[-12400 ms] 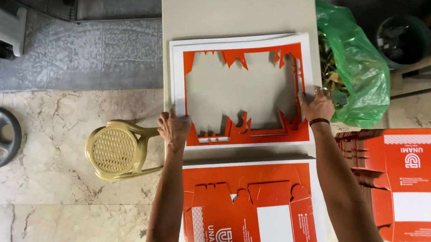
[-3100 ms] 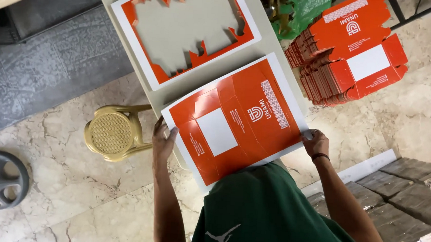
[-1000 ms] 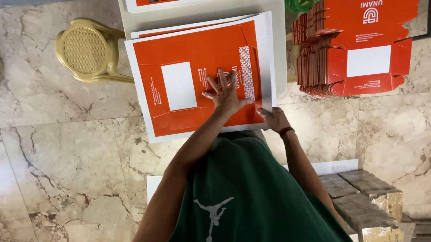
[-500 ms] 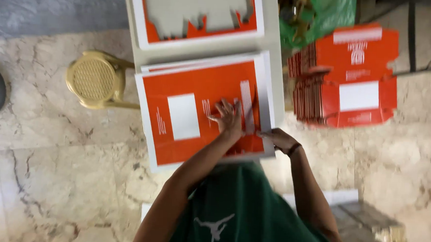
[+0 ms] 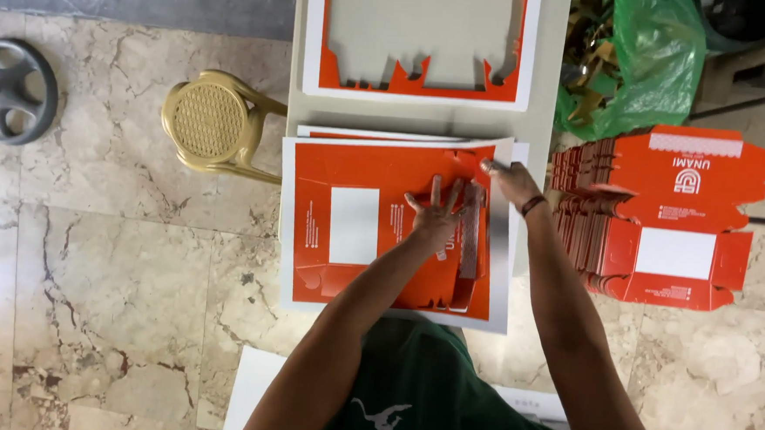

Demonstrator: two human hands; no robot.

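Observation:
An orange printed cardboard sheet (image 5: 355, 231) with a white border and a white rectangle lies on top of a stack on the table. My left hand (image 5: 436, 216) presses flat on the sheet's right half, fingers spread. My right hand (image 5: 505, 178), with a dark band on its wrist, pinches the sheet at its far right corner. A greyish strip (image 5: 470, 241) runs along the sheet beside my left hand. Farther back lies an orange leftover frame (image 5: 417, 79) with its middle cut out.
A stack of orange cut-out box blanks (image 5: 662, 212) sits to the right. A green plastic bag (image 5: 648, 67) of scraps is at the back right. A yellow plastic stool (image 5: 217, 123) and a grey wheel (image 5: 9, 91) stand on the marble floor to the left.
My right hand has moved from the sheet's near right edge up to its far right corner. My left hand stays flat on the sheet. The view has shifted slightly.

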